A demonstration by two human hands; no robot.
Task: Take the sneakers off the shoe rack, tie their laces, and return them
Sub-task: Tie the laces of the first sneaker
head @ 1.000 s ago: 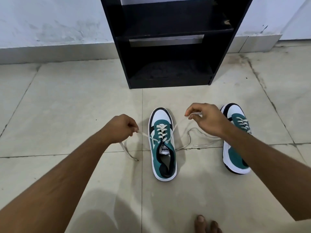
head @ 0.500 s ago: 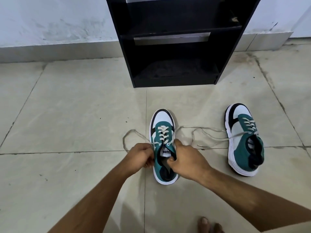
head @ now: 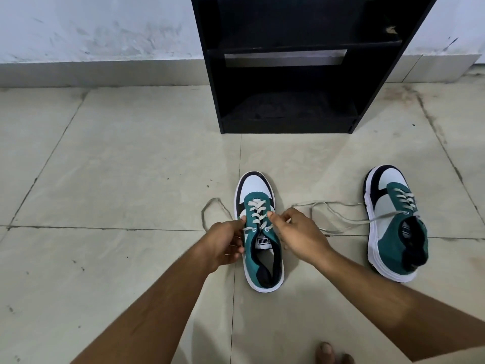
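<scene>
Here the floor (head: 118, 179) is pale, scuffed tile with dark grout lines, meeting a stained white wall (head: 91, 30) along a grey skirting at the far edge. A black rack (head: 286, 109) stands against that wall, its two visible shelves bare. Both sneakers rest on the floor in front of it, toes toward the rack: the near sneaker (head: 258, 232) at the middle, the far sneaker (head: 396, 227) well to its right. The left hand (head: 227, 241) and right hand (head: 298, 236) flank the near sneaker's throat, fingers curled and thumbs pressed on its upper beside the eyelets. Loose laces (head: 338, 219) trail across the tiles between the shoes. Bare toes (head: 332, 354) show at the near edge.
</scene>
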